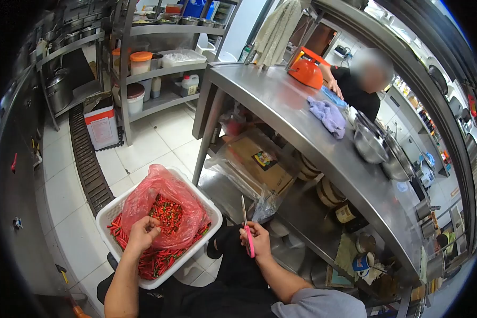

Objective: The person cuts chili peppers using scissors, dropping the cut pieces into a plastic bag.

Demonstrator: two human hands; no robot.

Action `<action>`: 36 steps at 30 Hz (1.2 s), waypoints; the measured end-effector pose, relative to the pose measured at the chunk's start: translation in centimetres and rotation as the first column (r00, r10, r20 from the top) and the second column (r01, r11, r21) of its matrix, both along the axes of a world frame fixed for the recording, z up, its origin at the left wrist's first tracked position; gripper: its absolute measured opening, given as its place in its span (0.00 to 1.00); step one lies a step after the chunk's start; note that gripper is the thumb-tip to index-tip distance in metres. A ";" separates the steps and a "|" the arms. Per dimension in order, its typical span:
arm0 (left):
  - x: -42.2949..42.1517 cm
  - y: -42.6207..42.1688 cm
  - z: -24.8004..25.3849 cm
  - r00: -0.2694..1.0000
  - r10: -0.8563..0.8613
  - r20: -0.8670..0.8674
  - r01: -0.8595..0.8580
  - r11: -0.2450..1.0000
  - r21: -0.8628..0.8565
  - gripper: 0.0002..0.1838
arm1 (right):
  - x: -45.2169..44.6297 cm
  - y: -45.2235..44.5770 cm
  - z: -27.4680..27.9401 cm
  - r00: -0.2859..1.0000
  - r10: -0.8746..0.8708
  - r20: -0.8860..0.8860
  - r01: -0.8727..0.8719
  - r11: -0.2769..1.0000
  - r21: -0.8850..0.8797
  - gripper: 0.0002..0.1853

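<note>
My left hand (143, 234) is over a white plastic basket (105, 216), its fingers pinched together beside red chillies (167, 212). Whether a chilli is between the fingertips, I cannot make out. A translucent red plastic bag (152, 184) lies opened inside the basket, with small red and green chillies in it. Longer red chillies (156, 267) lie loose around and below the bag. My right hand (257, 241), to the right of the basket, is closed on pink-handled scissors (250, 245). Their blades point up and look closed together.
A steel worktable (249, 98) stands at the right, with a purple cloth (328, 115), an orange kettle-like object (305, 74) and metal bowls (369, 146) on it. A person (360, 87) stands behind it. A cardboard box (259, 159) is underneath. Shelving (167, 77) and a floor drain (90, 164) lie ahead.
</note>
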State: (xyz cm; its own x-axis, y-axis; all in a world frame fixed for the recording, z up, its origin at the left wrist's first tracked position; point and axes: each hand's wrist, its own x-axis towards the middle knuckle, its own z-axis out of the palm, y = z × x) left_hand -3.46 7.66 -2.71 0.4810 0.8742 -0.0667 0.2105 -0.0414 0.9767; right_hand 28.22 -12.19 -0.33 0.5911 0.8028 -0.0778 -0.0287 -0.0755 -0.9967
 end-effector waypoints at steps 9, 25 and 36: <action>0.3 -0.2 -0.4 0.999 -0.001 0.040 0.003 0.998 -0.055 0.08 | -0.7 0.3 -0.1 0.992 -0.002 0.126 0.003 1.000 -0.003 0.18; -0.4 -0.4 -0.3 1.000 -0.021 -0.003 0.021 0.998 -0.057 0.06 | -0.9 0.4 -0.2 0.977 -0.037 0.209 0.026 0.998 0.055 0.16; -0.2 -0.2 0.7 1.000 0.018 0.023 -0.017 0.997 -0.082 0.07 | -0.3 0.0 -3.0 0.919 -0.055 0.390 0.022 0.996 0.091 0.18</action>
State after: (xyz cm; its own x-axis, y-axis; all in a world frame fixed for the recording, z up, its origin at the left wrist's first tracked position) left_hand -3.68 7.47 -1.99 0.4680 0.8746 -0.1267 0.1869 0.0422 0.9815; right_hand 27.95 -12.18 -3.36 0.5913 0.7724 0.2319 0.3637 0.0012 -0.9315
